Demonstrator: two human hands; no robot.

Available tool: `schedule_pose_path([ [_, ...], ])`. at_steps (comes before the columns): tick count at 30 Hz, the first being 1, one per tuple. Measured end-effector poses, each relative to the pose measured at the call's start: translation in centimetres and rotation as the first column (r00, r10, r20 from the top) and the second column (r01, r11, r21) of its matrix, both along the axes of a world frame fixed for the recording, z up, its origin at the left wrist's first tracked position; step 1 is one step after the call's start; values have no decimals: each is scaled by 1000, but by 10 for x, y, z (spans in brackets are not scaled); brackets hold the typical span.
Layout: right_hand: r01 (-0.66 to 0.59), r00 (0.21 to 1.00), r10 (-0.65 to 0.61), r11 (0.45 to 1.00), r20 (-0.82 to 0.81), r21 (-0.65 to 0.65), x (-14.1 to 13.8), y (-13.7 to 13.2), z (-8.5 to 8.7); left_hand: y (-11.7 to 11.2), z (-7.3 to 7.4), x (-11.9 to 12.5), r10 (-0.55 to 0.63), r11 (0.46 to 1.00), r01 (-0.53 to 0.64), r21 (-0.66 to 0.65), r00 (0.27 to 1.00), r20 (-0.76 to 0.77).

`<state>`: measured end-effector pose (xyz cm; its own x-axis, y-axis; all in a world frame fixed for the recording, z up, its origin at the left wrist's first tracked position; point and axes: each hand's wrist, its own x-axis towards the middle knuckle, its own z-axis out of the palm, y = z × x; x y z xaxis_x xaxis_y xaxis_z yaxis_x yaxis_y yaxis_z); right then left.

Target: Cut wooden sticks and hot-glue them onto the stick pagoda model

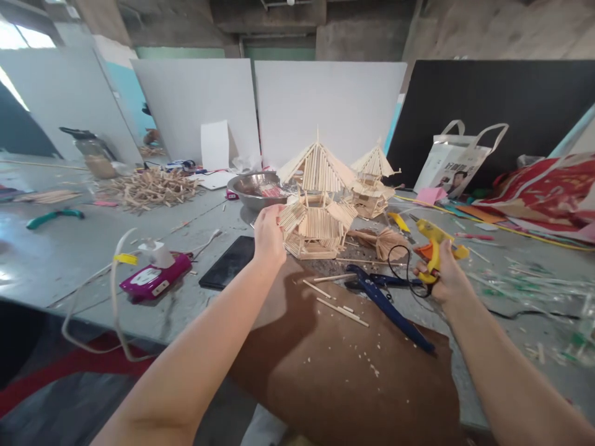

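A pagoda model (320,220) made of thin wooden sticks stands upright on the table, with a pointed upper roof and a wider lower one. My left hand (270,235) grips its left side, the fingertips partly hidden at its edge. Off to the right, my right hand (445,272) is closed round a yellow hot glue gun (433,238), its nozzle turned up and left. Blue-handled pliers (390,303) lie between the hands on a brown sheet (353,384), near several loose sticks (341,311). Behind the pagoda sits a second, smaller stick pagoda (370,179).
A metal bowl (255,195) stands behind my left hand. A black phone or tablet (227,263) and a purple power strip (155,275) with a white cord lie left. Farther back are a stick pile (155,188) and a bottle (93,152). Clear plastic packets (548,291) and a white bag (453,161) are right.
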<state>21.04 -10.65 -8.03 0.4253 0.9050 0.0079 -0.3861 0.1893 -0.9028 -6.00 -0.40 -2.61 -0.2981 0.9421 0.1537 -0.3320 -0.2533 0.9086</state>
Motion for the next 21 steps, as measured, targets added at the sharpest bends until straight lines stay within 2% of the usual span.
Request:
schedule_pose_path([
  [1,0,1000,0,1000,-6,1,1,1,-2,-9,-3,-2,44,997,-40,63,997,-57],
  [2,14,1000,-14,1000,-10,-5,3,3,-4,-17,-7,-4,36,995,-20,102,986,-161],
  [3,32,999,-33,999,-13,-16,6,6,-7,-25,-11,-5,8,991,34,130,951,-310],
  [4,78,997,-78,997,-12,-29,8,8,-9,-32,-16,-5,-85,976,174,133,859,-505],
  [5,91,996,-91,995,-8,-35,10,11,-12,-38,-21,-6,-165,941,322,103,704,-691],
  [6,93,996,-93,995,-7,-36,12,13,-15,-42,-26,-6,-219,890,454,36,497,-840],
  [7,91,996,-91,995,-9,-33,14,14,-17,-45,-32,-6,-217,842,539,-30,288,-933],
  [8,78,997,-78,997,-11,-26,15,16,-19,-46,-37,-6,-183,809,580,-96,95,-978],
  [9,73,997,-74,997,-12,-20,15,16,-20,-47,-41,-6,-131,793,592,-145,-67,-989],
  [10,74,997,-74,997,-10,-16,15,16,-21,-46,-45,-7,-76,792,583,-179,-198,-977],
  [11,80,997,-80,997,-4,-16,15,16,-21,-45,-48,-7,-22,797,572,-195,-295,-955],
  [12,87,996,-86,996,5,-19,14,15,-21,-44,-49,-8,26,802,564,-198,-364,-931],
  [14,97,995,-96,995,21,-30,12,14,-19,-42,-50,-10,105,799,572,-188,-440,-892],
  [18,94,995,-94,995,27,-32,9,14,-18,-40,-49,-10,197,758,621,-200,-509,-838],
  [21,94,995,-94,995,26,-16,9,14,-18,-40,-46,-9,179,736,631,-246,-532,-828],
])
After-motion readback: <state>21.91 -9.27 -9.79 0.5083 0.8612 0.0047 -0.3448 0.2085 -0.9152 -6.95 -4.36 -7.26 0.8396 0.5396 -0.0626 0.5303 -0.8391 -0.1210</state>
